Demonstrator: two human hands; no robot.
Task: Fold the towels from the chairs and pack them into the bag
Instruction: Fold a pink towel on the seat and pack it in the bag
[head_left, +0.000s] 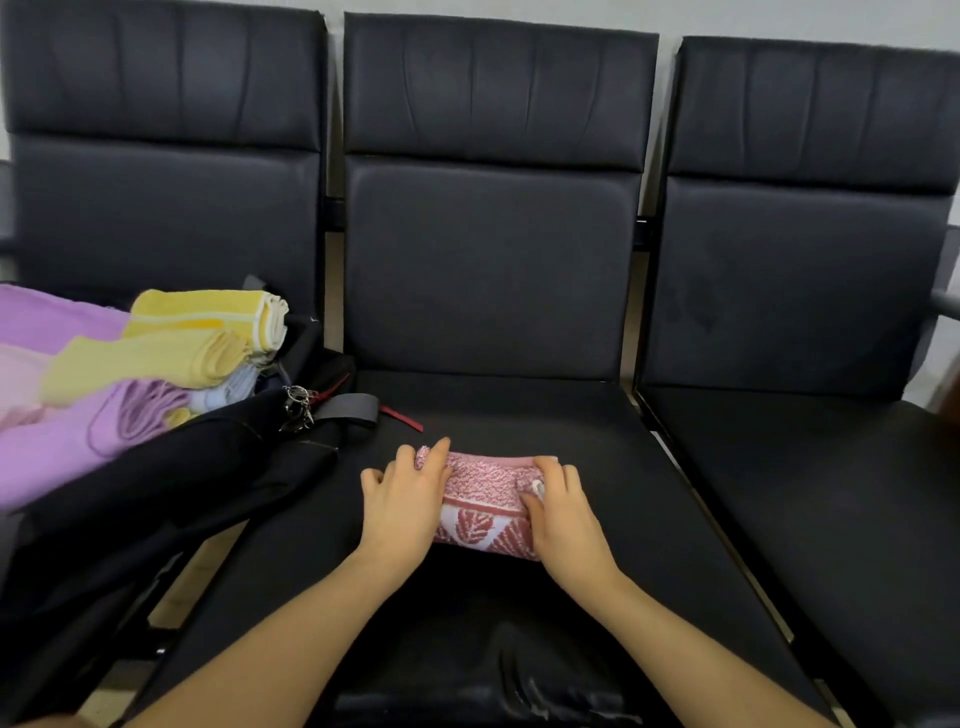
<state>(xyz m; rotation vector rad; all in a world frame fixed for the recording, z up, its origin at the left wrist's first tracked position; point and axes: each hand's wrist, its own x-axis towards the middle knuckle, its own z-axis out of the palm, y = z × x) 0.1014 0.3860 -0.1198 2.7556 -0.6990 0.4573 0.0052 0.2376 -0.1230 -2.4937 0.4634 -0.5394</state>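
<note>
A small folded pink-and-white patterned towel (485, 499) lies on the seat of the middle black chair (519, 415). My left hand (402, 501) rests on the towel's left end with its fingers spread and fairly straight. My right hand (563, 514) holds the right end, thumb on the near face and fingers curled over the top. At the left an open black bag (171, 483) lies on its side, holding folded yellow towels (202, 332), purple towels (62, 436) and a pale blue one (228, 392).
Three black padded chairs stand side by side against a pale wall; the right chair's seat (810, 493) holds nothing. A key ring (297, 405) and a grey strap (345, 408) hang from the bag's edge onto the middle seat.
</note>
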